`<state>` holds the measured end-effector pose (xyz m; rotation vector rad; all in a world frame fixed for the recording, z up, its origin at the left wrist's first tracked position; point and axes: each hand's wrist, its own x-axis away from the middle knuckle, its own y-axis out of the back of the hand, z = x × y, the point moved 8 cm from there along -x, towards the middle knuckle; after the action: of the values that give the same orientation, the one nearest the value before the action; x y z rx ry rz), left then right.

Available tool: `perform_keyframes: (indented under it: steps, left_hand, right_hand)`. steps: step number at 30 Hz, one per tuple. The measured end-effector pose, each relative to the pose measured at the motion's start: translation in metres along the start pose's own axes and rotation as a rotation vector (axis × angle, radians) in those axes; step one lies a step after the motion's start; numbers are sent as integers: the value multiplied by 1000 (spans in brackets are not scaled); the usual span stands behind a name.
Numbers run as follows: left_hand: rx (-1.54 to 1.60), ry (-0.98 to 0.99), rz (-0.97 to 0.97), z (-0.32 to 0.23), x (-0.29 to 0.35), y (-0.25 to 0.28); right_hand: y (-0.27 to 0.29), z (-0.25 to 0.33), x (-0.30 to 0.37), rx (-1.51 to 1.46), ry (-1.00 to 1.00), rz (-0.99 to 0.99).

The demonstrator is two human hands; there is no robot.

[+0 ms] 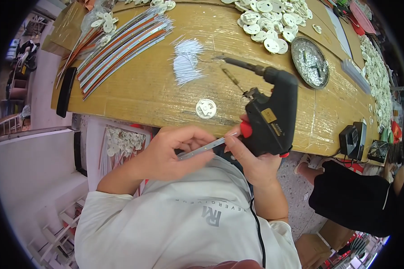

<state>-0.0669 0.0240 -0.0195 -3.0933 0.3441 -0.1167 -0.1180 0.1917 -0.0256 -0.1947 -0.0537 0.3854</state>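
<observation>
My left hand [166, 154] is closed around a narrow, pale LED strip [206, 147], just in front of the table edge. My right hand [256, 168] grips a black soldering gun [276, 114] with a red trigger. Its thumb and a finger also touch the strip's right end. The gun's tip points to the far left, above the tabletop. On the table beyond my hands lies a round white disc [206, 109] with fittings on it. A pile of thin white wires [188, 62] lies farther back.
Many LED strips [121, 51] lie at the back left, near a long black object [66, 92]. White discs [269, 22] are heaped behind a round metal dish [323, 84]. A small fan [378, 150] sits at right; a person in black [350, 197] is nearby.
</observation>
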Motion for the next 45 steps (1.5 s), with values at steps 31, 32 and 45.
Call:
perform_keyframes:
  steps: [31,32,45]
  left_hand:
    - [-775,-429,-342,-24,-20,27]
    - [-770,-425,-345,-24,-21,27]
    - [-750,-393,-354,-21,-23,29]
  right_hand:
    - [51,16,27,497,294,97]
    - [51,16,24,497,290,100]
    - [38,21,19,576,459,228]
